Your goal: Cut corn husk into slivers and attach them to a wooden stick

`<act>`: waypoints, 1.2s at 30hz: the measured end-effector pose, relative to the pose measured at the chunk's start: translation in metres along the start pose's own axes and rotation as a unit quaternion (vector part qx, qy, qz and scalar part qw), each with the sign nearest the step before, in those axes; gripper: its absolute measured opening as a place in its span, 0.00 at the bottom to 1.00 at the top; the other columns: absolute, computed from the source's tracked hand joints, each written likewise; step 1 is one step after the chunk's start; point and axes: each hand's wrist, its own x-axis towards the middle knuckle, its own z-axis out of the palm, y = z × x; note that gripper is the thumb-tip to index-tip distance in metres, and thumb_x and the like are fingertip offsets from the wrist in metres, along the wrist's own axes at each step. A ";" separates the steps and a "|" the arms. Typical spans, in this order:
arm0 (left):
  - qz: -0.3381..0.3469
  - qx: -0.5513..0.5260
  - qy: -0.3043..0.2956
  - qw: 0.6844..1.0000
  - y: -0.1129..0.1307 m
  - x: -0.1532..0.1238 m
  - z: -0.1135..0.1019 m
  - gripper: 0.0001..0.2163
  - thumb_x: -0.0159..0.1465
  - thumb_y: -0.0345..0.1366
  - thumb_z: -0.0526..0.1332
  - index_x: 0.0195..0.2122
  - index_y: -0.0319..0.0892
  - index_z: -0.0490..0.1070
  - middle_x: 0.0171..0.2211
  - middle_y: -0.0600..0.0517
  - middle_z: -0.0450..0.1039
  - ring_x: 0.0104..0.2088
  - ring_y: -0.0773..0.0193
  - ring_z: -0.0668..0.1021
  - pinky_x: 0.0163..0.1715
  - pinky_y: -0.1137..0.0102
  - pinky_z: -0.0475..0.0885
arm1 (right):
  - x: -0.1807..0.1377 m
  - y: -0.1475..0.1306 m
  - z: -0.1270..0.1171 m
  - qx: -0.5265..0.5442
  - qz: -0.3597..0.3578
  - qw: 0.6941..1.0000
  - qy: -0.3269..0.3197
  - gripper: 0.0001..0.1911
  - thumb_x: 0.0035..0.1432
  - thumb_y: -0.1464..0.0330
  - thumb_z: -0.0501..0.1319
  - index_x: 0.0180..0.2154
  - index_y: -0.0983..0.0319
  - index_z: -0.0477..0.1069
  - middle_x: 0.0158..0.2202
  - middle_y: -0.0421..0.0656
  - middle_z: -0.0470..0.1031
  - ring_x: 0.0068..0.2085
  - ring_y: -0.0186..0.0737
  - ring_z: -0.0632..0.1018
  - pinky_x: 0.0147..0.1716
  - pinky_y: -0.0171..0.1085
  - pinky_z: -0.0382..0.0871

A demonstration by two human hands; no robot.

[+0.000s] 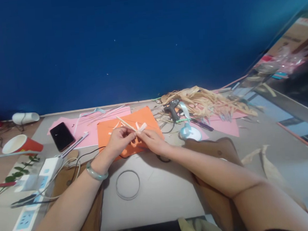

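Note:
My left hand [121, 141] and my right hand [152, 140] meet over an orange sheet [151, 117] on the table. Between their fingertips is a pale, folded strip [142, 127], pinched from both sides. A thin cream-coloured strip [125, 122] slants up and left from the left fingers; whether it joins the folded one I cannot tell. Small pale scraps lie on the orange sheet near the left hand. A grey ring [127, 184] rests on the table in front of my wrists, touched by neither hand.
Right of the hands are a glue gun [172, 109], a roll of ribbon [189, 132] and a heap of tan strips [208, 102]. A phone [62, 136], a paper cup [23, 144] and a power strip [26, 220] with cables lie to the left. A blue panel [138, 45] rises behind.

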 end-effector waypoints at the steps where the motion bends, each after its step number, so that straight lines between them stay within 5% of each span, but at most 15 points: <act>1: 0.000 0.003 -0.003 1.000 0.001 -0.001 0.000 0.09 0.52 0.38 0.64 0.25 0.37 0.71 0.19 0.52 0.71 0.21 0.68 0.73 0.22 0.74 0.68 | 0.000 0.001 0.000 0.016 0.006 1.000 -0.004 0.23 0.57 0.51 0.52 0.23 0.63 0.63 0.20 0.37 0.59 0.23 0.30 0.61 0.23 0.31 0.57; 9: 0.028 0.017 -0.026 0.999 0.001 -0.001 -0.006 0.12 0.53 0.43 0.64 0.26 0.38 0.70 0.24 0.52 0.72 0.24 0.69 0.73 0.26 0.73 0.68 | -0.003 -0.008 -0.002 0.224 0.136 0.961 -0.084 0.22 0.55 0.53 0.56 0.20 0.61 0.54 0.16 0.32 0.47 0.16 0.25 0.48 0.14 0.29 0.37; 15: 0.016 0.008 -0.040 0.999 -0.003 0.002 -0.015 0.11 0.54 0.42 0.65 0.26 0.38 0.70 0.21 0.53 0.70 0.22 0.70 0.70 0.24 0.74 0.64 | -0.004 -0.012 -0.013 0.298 0.165 0.932 -0.121 0.22 0.55 0.54 0.55 0.20 0.61 0.53 0.16 0.31 0.43 0.17 0.25 0.44 0.14 0.29 0.35; 20: -0.025 -0.036 -0.007 0.999 -0.003 0.003 -0.025 0.12 0.51 0.42 0.66 0.25 0.39 0.69 0.20 0.54 0.70 0.19 0.72 0.68 0.20 0.75 0.62 | 0.000 -0.024 -0.034 0.341 0.101 0.934 -0.042 0.23 0.54 0.53 0.56 0.20 0.61 0.52 0.17 0.31 0.43 0.17 0.25 0.44 0.14 0.29 0.35; 23: -0.018 -0.074 0.007 0.997 -0.001 0.002 -0.022 0.12 0.51 0.42 0.66 0.25 0.39 0.69 0.20 0.54 0.70 0.20 0.71 0.70 0.22 0.74 0.64 | 0.002 -0.019 -0.033 0.273 0.101 0.956 0.019 0.24 0.55 0.50 0.54 0.20 0.61 0.54 0.16 0.32 0.45 0.17 0.25 0.45 0.14 0.29 0.35; 30: 0.000 -0.007 -0.020 1.000 0.001 0.000 -0.004 0.12 0.51 0.42 0.66 0.25 0.38 0.71 0.22 0.52 0.72 0.23 0.68 0.73 0.25 0.72 0.68 | -0.001 -0.001 -0.001 0.033 0.025 0.998 -0.052 0.26 0.55 0.48 0.53 0.19 0.62 0.57 0.17 0.34 0.53 0.20 0.28 0.56 0.19 0.31 0.49; 36: -0.001 0.029 -0.029 0.999 -0.002 0.001 -0.008 0.12 0.53 0.43 0.65 0.27 0.38 0.73 0.22 0.51 0.73 0.24 0.67 0.74 0.25 0.73 0.68 | -0.002 -0.004 -0.001 0.057 0.047 0.997 -0.038 0.26 0.58 0.51 0.51 0.17 0.62 0.56 0.15 0.35 0.55 0.18 0.28 0.57 0.17 0.32 0.48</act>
